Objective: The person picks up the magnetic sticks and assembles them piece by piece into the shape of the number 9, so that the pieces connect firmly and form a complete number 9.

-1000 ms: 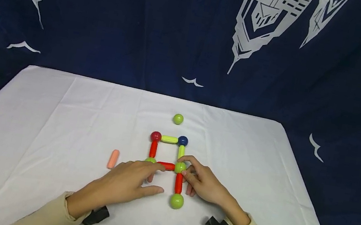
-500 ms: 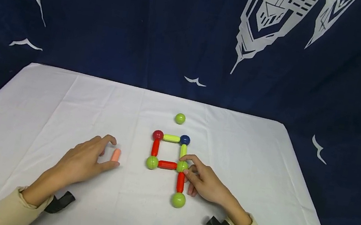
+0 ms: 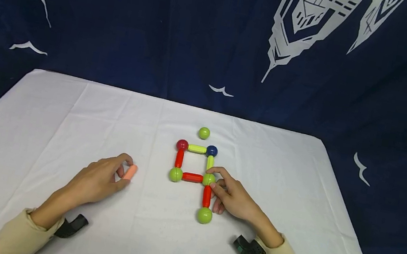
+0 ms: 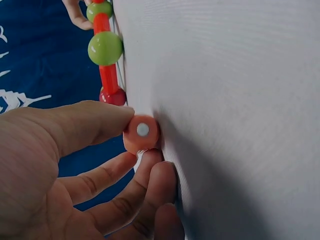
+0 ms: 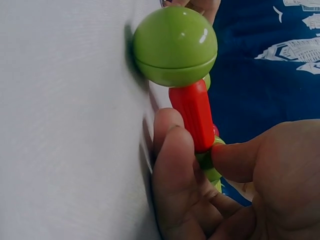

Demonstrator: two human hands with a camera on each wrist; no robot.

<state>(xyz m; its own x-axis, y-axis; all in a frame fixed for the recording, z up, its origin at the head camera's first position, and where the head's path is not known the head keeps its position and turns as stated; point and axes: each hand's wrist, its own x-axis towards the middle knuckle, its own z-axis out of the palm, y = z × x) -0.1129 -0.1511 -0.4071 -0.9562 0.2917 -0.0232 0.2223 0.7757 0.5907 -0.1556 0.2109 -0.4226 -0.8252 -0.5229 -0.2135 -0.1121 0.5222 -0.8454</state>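
The left hand pinches the loose orange rod on the bench. The right hand grips the frame's green corner ball. The rod probably joins the frame next, needing end-on alignment.

Head view high, facing table, 2 wrist views close, sharing sticks

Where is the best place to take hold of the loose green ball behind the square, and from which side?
Probably from above, with fingertips on two opposite sides of the loose green ball. It is round, so no side differs, and it lies apart from the square frame on the white cloth with open space around it. Both hands are occupied elsewhere.
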